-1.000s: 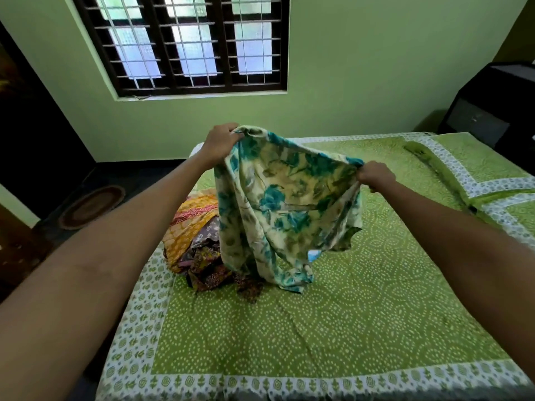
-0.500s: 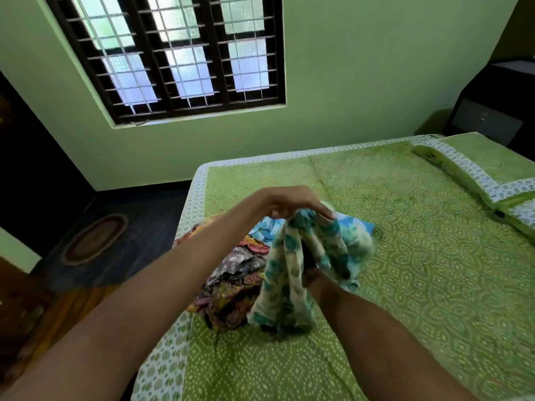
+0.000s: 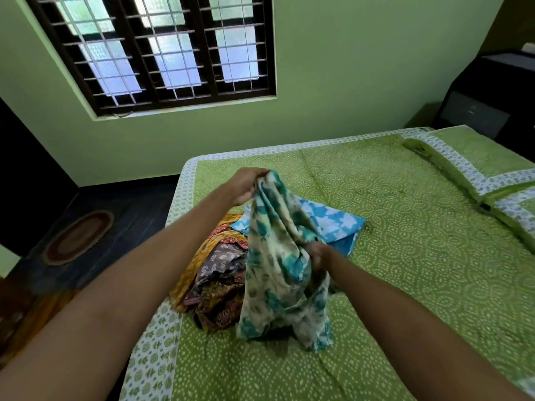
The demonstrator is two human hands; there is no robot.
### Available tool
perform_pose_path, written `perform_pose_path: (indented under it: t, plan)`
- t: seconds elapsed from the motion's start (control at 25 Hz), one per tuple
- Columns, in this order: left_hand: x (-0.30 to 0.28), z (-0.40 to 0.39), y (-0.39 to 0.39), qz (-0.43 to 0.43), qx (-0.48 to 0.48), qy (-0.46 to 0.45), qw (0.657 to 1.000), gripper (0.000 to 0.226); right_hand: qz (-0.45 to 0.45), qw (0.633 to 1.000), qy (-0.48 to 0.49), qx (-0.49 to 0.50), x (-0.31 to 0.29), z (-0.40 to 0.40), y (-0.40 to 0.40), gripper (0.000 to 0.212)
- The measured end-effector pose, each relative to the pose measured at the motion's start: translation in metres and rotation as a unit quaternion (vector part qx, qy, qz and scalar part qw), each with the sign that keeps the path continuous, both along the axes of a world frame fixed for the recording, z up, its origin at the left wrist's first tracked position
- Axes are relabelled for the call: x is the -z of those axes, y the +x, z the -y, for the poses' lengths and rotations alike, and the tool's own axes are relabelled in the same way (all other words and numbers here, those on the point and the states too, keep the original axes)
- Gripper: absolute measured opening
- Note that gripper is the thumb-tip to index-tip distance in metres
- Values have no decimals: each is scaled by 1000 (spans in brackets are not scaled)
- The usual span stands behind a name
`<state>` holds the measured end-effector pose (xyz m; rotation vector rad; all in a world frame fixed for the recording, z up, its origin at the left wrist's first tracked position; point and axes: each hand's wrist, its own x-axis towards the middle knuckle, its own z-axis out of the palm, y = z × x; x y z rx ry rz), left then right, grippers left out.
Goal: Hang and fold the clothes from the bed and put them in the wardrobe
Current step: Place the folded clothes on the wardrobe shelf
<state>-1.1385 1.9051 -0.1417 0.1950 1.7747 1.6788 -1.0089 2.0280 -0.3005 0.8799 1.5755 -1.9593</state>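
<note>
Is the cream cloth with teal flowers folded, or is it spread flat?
Neither: the cream cloth with teal flowers hangs bunched, gripped by the left hand at its top and the right hand lower down.

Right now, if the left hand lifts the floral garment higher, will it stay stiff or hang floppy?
Probably floppy: the floral garment droops in soft folds between the left hand and right hand. It looks thin, so likely light.

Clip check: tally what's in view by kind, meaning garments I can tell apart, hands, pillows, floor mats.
Garments: 4 (cream-and-teal floral garment, blue-and-white cloth, orange cloth, dark patterned clothes, which may be more than one)
Hands: 2 (left hand, right hand)
Pillows: 1 (pillow)
Floor mats: 1 (oval mat)
Total: 8
</note>
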Motion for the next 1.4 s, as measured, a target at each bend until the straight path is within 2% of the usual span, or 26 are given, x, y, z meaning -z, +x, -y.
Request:
perform_pose_path:
  t: [0.04, 0.08, 0.16, 0.24, 0.32, 0.4, 0.48, 0.56, 0.6, 0.64, 0.68, 0.76, 0.8, 0.92, 1.0, 1.04, 1.12, 1.2, 1.28, 1.36, 1.4]
  plan:
    - [4, 6, -13, 5, -28, -12, 1000, 22, 27, 999, -9, -42, -4, -10, 0, 37]
    - [10, 14, -25, 6, -49, -32, 998, 22, 21, 999, -11, -37, -8, -26, -3, 36]
    - [25, 31, -48, 9, -105, -44, 993, 21, -42, 993, 40, 101, -8, -71, -8, 25]
    - [36, 43, -64, 33, -177, -2, 984, 23, -110, 955, 94, 258, -19, -110, 4, 13]
    - [41, 49, -70, 57, -191, 35, 979, 25, -173, 911, 45, 372, -40, -133, 17, 9]
    - [45, 47, -72, 62, -175, 13, 982, 25, -226, 874, -21, 429, -54, -154, 20, 17]
    - [51, 39, -76, 33, -161, -28, 986, 21, -219, 883, -74, 409, -66, -161, 27, 24]
    - [58, 32, -81, -11, -174, -29, 984, 17, -153, 926, -110, 326, -71, -166, 33, 52]
    - [61, 29, -83, -30, -178, -26, 983, 16, -129, 943, -114, 283, -74, -170, 35, 58]
    - [64, 27, -84, -46, -178, -27, 983, 14, -130, 950, -107, 263, -74, -176, 36, 55]
    - [66, 24, -85, -58, -178, -31, 982, 13, -160, 943, -106, 272, -72, -180, 38, 56]
    - [71, 20, -86, -73, -191, -46, 978, 11, -239, 907, -163, 307, -62, -192, 46, 80]
    - [71, 18, -86, -66, -203, -45, 976, 11, -256, 894, -188, 315, -55, -192, 51, 75]
    - [72, 15, -83, 1, -201, -1, 980, 23, -192, 922, -169, 291, -32, -190, 51, 63]
    - [76, 13, -80, 12, -177, -29, 984, 24, -198, 921, -155, 298, -38, -189, 43, 57]
    - [78, 12, -80, 7, -163, -50, 985, 21, -219, 911, -161, 310, -39, -194, 38, 60]
    - [80, 12, -79, -11, -137, -110, 984, 15, -220, 905, -188, 312, -46, -195, 32, 52]
    - [84, 11, -78, -13, -119, -146, 982, 18, -142, 945, -163, 243, -40, -193, 32, 54]
    - [86, 10, -75, -25, -111, -151, 982, 22, -26, 986, -97, 136, -31, -190, 32, 50]
    - [91, 8, -75, -42, -115, -141, 983, 20, 39, 997, -37, 63, -23, -184, 36, 37]
    - [94, 7, -77, -46, -119, -126, 984, 19, 48, 996, -22, 69, -19, -179, 38, 32]
